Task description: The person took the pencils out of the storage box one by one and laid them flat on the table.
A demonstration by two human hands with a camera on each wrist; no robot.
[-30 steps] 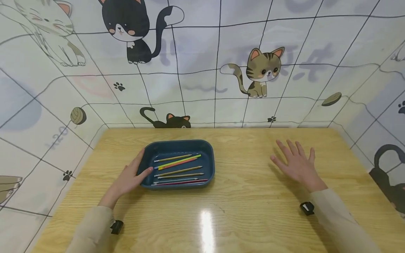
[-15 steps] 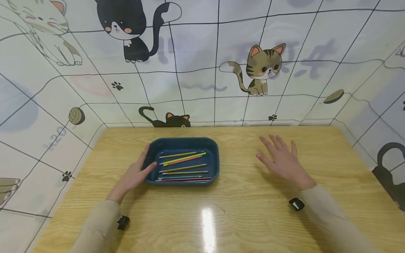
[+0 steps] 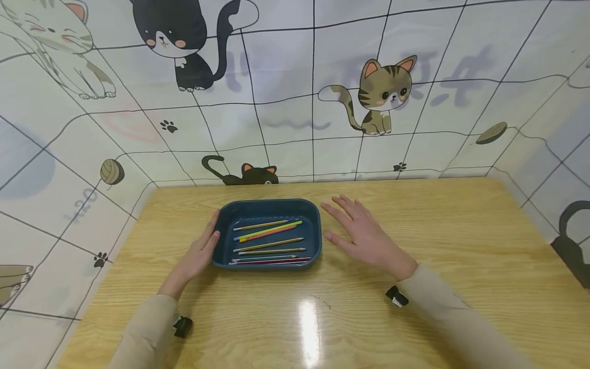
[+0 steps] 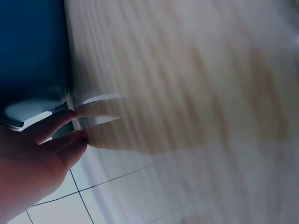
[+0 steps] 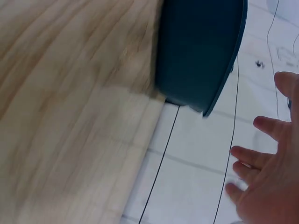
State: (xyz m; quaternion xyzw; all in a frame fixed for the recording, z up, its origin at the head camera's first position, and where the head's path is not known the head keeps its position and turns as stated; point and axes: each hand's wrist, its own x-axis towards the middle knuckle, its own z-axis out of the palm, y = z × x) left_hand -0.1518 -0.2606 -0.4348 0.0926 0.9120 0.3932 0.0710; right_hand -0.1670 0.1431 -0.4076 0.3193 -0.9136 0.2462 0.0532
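Blue tray (image 3: 276, 209) near table edge (image 3: 299, 187)

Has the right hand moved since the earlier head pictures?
Yes: the right hand has moved left, toward the dark blue tray, from below-right of the printed striped cat to beneath it.

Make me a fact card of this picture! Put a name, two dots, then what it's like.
Tray: dark blue, on a wooden table
Inside: several loose pencils
Left hand: at the tray's left end
Right hand: fingers apart, near the tray's right end, not touching it
Behind: cartoon cats
Sleeves: beige
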